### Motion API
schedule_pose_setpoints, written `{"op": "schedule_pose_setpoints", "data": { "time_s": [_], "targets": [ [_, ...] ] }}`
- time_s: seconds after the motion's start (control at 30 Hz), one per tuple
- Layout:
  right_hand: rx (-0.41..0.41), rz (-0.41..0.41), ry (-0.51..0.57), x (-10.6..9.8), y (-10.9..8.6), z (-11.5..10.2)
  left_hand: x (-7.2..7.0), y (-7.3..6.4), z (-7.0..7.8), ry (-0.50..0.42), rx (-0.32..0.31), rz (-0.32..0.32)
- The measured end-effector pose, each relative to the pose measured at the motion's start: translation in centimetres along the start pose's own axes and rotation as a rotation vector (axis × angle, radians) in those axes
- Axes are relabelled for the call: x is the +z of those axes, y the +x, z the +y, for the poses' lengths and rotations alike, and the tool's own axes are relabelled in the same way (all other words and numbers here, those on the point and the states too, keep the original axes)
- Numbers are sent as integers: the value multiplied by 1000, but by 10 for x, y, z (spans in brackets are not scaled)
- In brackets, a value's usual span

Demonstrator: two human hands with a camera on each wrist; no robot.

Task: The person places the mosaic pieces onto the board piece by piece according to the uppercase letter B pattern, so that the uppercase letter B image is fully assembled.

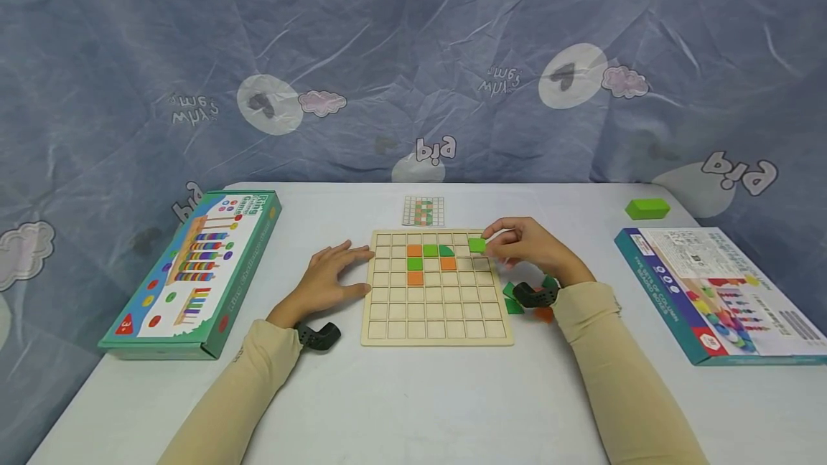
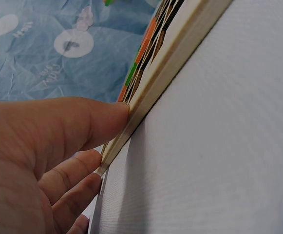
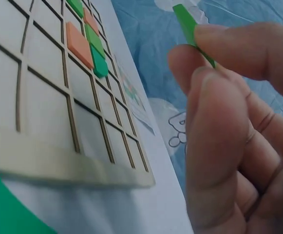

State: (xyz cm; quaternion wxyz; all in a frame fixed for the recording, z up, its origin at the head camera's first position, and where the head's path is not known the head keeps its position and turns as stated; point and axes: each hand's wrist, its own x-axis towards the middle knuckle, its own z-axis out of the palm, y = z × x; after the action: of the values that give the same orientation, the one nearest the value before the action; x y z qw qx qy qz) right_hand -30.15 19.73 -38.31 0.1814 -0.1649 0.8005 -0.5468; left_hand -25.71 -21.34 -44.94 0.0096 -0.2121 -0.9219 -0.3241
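A wooden grid board (image 1: pixel 436 314) lies flat on the white table, with several orange and green tiles set in its upper cells. One of them is a dark green tile (image 3: pixel 100 63) with a rounded corner. My right hand (image 1: pixel 533 246) pinches a light green square tile (image 1: pixel 477 245) between thumb and fingers, above the board's upper right part. The same tile (image 3: pixel 192 31) shows nearly edge-on in the right wrist view. At the board's left edge my left hand (image 1: pixel 331 278) rests with spread fingers, its thumb (image 2: pixel 97 119) touching the wooden side.
Loose green and orange tiles (image 1: pixel 513 306) lie right of the board, partly under the right wrist. A printed pattern card (image 1: pixel 423 212) lies behind the board. Game boxes stand at left (image 1: pixel 194 271) and right (image 1: pixel 723 300); a green block (image 1: pixel 647 209) sits at the back right.
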Motion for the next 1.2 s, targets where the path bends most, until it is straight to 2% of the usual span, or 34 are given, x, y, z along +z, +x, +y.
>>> {"op": "schedule_pose_setpoints", "data": {
  "time_s": [0.47, 0.9, 1.0, 1.2],
  "targets": [
    [-5, -61, 91, 29, 13, 3, 1, 0, 0, 7, -8, 0],
    [44, -90, 160, 62, 19, -2, 0, 0, 0, 7, -8, 1],
    [44, -92, 142, 67, 21, 0, 0, 0, 0, 5, -7, 2],
    [9, -105, 37, 74, 24, 1, 0, 0, 0, 6, -3, 6]
  ]
}}
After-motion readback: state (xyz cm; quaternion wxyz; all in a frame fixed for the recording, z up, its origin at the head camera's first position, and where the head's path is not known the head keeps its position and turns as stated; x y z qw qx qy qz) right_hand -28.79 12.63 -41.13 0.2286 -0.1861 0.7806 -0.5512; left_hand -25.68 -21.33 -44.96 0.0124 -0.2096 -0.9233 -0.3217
